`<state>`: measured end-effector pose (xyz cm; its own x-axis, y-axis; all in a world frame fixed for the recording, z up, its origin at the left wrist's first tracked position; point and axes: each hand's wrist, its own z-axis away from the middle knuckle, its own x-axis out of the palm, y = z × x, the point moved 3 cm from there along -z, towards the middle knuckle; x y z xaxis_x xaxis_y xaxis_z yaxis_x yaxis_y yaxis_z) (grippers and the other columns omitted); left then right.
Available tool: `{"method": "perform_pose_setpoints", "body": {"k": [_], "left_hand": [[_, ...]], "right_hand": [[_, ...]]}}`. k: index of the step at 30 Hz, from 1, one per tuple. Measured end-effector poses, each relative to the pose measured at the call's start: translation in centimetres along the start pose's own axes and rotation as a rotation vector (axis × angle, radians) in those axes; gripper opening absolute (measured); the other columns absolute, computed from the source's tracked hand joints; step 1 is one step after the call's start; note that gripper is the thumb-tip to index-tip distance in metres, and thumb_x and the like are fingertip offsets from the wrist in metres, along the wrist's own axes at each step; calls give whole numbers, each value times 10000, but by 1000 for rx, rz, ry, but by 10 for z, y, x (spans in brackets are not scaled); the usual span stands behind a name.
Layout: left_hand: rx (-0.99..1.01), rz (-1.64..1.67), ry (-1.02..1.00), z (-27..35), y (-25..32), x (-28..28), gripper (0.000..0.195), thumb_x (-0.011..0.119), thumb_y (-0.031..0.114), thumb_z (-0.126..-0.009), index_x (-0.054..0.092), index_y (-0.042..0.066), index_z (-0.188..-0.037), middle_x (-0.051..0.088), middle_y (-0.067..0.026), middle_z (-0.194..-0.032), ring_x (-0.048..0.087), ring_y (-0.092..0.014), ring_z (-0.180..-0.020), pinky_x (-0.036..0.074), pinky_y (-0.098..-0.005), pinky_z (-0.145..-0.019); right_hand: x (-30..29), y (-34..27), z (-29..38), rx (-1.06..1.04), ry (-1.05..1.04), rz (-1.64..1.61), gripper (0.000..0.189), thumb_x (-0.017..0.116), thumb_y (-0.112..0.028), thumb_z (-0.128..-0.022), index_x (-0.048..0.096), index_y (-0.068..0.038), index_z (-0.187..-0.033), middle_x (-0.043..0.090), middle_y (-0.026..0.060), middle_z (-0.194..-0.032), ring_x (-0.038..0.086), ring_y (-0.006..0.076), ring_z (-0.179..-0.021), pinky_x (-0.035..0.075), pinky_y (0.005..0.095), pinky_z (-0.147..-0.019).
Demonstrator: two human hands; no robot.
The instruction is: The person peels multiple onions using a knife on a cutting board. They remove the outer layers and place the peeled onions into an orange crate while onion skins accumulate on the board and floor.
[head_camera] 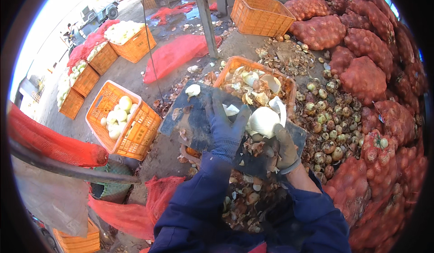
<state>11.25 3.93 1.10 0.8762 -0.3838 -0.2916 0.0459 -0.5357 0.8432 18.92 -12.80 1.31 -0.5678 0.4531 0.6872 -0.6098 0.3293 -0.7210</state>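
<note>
My right hand (286,148), in a dirty work glove, holds a white peeled onion (263,121) with a loose layer of skin (279,107) curling up at its side. Whether a knife is in that hand cannot be told. My left hand (225,124), in a blue-grey glove, is just left of the onion, fingers spread over a dark board (196,131), with nothing seen in its grip. White onion pieces lie by its fingers and at the board's far edge (193,90). Behind the board stands an orange crate (234,63) full of onion peelings (261,86).
An orange crate (139,134) with peeled onions (118,115) stands left. Unpeeled onions (330,127) lie on the ground at right, beside stacked red mesh sacks (364,78). A grey post (206,22) rises ahead. A metal bar (74,171) crosses the lower left.
</note>
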Motion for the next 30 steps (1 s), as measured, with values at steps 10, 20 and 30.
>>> {"method": "perform_pose_setpoints", "body": {"k": [10,20,30], "left_hand": [[-980,1754,-1,35,-53,-17,552,625,511,-999,590,73,-1333,678,-160,-1256,683,-314,-1099,582,-455,-964],[-515,953,345,-131,-193,-296,690,706,518,-928,451,137,-1443,534,-159,-1380,591,-352,-1168,538,-554,-946],[272,-264,-491,-16,-71,-67,959,841,287,-785,353,63,-1580,401,-162,-1594,405,-296,-1456,360,-413,-1169]], "right_hand": [[49,21,14,-415,-47,834,696,658,-288,-1015,343,28,-1549,528,201,-1449,657,238,-1109,568,344,-913],[28,2,24,-272,181,556,572,610,-307,-1045,471,59,-1463,629,159,-1272,700,202,-945,589,306,-769],[-170,-66,167,-306,961,683,444,610,-204,-1027,549,38,-1394,696,159,-1154,718,139,-823,521,220,-486]]}}
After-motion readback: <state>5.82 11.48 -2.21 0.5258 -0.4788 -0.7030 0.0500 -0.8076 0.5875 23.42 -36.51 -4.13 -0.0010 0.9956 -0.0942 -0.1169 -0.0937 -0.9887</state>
